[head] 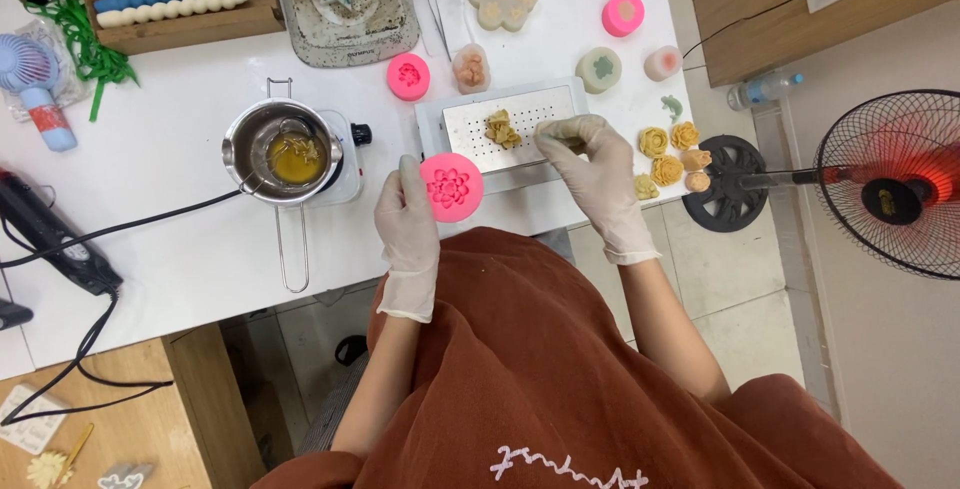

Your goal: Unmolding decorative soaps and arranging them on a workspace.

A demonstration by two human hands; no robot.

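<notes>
Fingers (pixel 405 184) of my left hand (pixel 408 234) grip the pink mould (pixel 452 187) near the table (pixel 180 239) edge; right hand (pixel 600 174) pinches narrow beside the tan flower (pixel 502 129) on the perforated tray (pixel 470 134). Brittle petals could snap if I squeeze.

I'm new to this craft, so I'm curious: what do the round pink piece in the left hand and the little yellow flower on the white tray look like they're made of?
The round pink mould, held by the gloved left hand, looks like soft silicone: matte, evenly coloured, with a flower-shaped hollow. The yellow flower on the perforated white tray looks like cast wax or soap: dull, opaque, sharply moulded petals. Which of the two, I cannot tell.
</notes>
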